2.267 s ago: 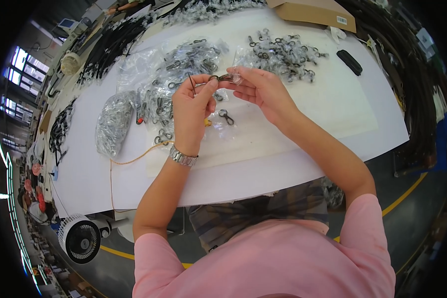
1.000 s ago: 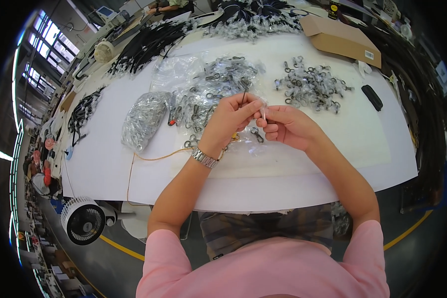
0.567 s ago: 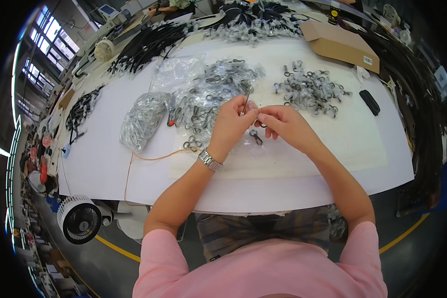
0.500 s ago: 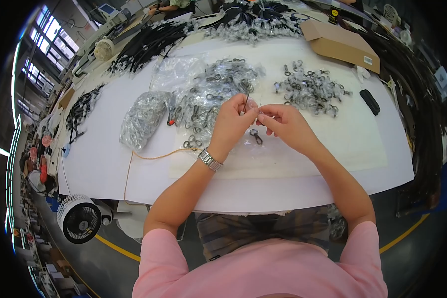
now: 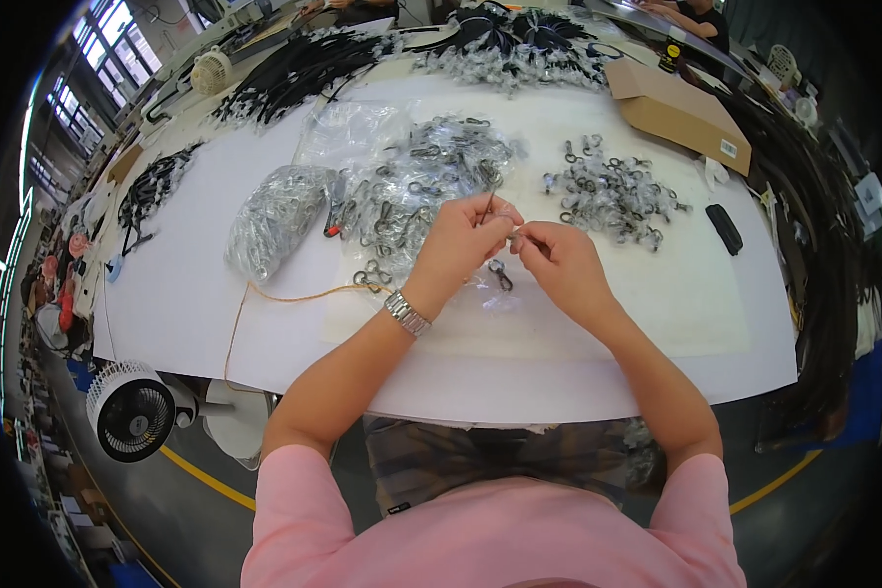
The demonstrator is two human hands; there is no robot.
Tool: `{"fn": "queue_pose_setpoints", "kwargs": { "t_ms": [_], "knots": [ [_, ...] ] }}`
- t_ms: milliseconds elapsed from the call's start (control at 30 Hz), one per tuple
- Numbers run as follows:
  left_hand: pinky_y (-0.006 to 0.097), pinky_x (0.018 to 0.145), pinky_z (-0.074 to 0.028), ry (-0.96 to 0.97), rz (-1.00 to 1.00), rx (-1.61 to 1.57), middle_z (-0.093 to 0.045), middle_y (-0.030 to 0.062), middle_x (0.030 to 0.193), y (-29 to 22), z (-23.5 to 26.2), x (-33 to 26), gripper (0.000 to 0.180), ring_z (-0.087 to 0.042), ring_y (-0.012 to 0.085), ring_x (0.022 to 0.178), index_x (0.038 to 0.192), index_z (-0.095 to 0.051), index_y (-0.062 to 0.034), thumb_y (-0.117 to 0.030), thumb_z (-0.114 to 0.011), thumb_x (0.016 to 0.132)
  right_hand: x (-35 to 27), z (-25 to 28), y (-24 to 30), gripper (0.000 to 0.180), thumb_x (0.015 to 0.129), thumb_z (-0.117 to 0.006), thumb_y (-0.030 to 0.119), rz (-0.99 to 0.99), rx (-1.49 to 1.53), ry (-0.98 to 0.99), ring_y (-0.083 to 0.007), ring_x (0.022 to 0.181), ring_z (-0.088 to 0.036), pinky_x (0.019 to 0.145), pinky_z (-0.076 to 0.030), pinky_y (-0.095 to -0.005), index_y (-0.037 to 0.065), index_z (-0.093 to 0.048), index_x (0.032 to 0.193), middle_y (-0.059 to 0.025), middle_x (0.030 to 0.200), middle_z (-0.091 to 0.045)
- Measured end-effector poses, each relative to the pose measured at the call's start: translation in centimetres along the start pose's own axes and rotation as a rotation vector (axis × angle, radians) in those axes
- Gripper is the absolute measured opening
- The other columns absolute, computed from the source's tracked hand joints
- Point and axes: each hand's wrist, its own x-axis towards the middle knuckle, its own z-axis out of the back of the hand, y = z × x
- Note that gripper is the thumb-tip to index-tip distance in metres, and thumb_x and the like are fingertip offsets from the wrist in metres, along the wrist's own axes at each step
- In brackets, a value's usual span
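White paper covers the table [image 5: 559, 372], and above it the left hand [image 5: 461, 245] and right hand [image 5: 554, 260] pinch one small metal clip [image 5: 513, 235] together, best kept close with light, steady fingertip pressure.

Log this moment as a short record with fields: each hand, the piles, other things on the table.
left hand: pinches a small metal part
right hand: pinches the same part
middle pile: bagged metal clips
right pile: loose clips
plastic bag: left, full of metal pieces
cardboard box: far right
table: white
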Motion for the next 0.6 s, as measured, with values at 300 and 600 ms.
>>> {"fn": "queue_pose_setpoints", "kwargs": {
  "t_ms": [300,600],
  "knots": [
    [0.02,0.054,-0.036,0.047,0.058,0.263,-0.064,-0.0016,0.085,-0.7,3.5,1.0,0.028,-0.045,0.0049,0.064,0.126,-0.066,-0.0048,-0.017,-0.056,0.103,1.9,1.3,-0.2,0.024,0.102,-0.061,0.018,-0.086,0.57,0.153,-0.0039,0.061,-0.045,0.057,-0.036,-0.0211,0.001,-0.073,0.091,0.0049,0.07,-0.056],
    [0.024,0.062,-0.044,0.26,-0.132,0.401,-0.067,-0.001,0.078,-1.0,1.6,0.0,0.036,-0.051,0.0074,0.067,0.135,-0.065,-0.0031,-0.016,-0.05,0.105,2.0,0.4,-2.1,0.023,0.1,-0.062,0.018,-0.166,0.587,0.064,-0.0038,0.058,-0.046,0.053,-0.035,-0.0219,0.002,-0.072,0.087,0.0039,0.069,-0.058]
  ]
}}
